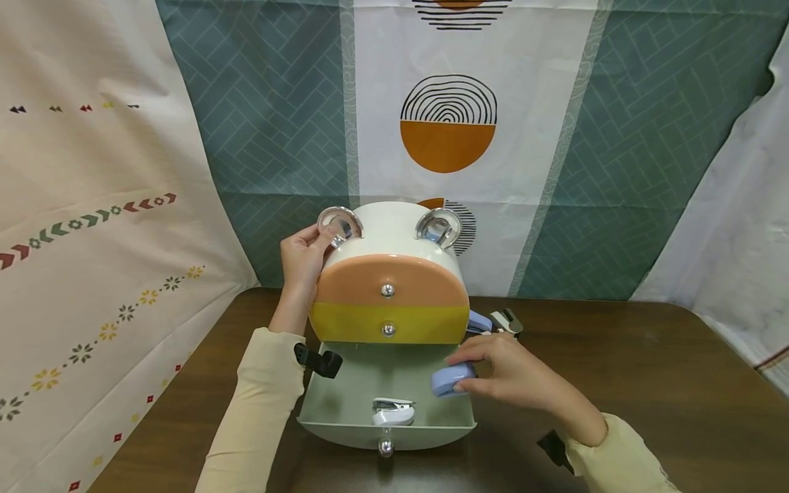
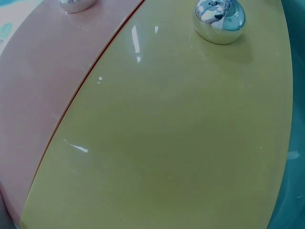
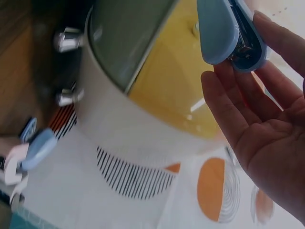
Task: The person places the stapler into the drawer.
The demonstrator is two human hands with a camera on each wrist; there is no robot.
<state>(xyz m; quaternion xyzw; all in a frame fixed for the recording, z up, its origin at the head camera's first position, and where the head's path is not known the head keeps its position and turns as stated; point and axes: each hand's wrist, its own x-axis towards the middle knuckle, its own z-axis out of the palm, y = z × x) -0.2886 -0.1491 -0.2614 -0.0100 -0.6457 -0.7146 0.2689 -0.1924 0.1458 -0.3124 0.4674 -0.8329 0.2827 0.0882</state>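
Observation:
A small pale-blue stapler [image 1: 452, 380] is pinched between the thumb and fingers of my right hand [image 1: 511, 370], over the right side of a pulled-out green drawer [image 1: 345, 383]. In the right wrist view the same stapler shows its two arms and the metal between them. A white mini stapler [image 1: 393, 413] lies in the drawer near its front. My left hand [image 1: 305, 263] holds the silver ring-shaped ear [image 1: 341, 224] at the upper left of the rounded white cabinet [image 1: 390, 229]. The left wrist view shows only drawer fronts and knobs, no hand.
Above the open drawer are an orange drawer front [image 1: 351, 284] and a yellow one [image 1: 345, 324], both closed, with silver knobs. Another blue item [image 1: 479, 322] and a black-and-white one [image 1: 507, 322] are beside the cabinet on the brown table [image 1: 616, 383]. A patterned curtain hangs behind.

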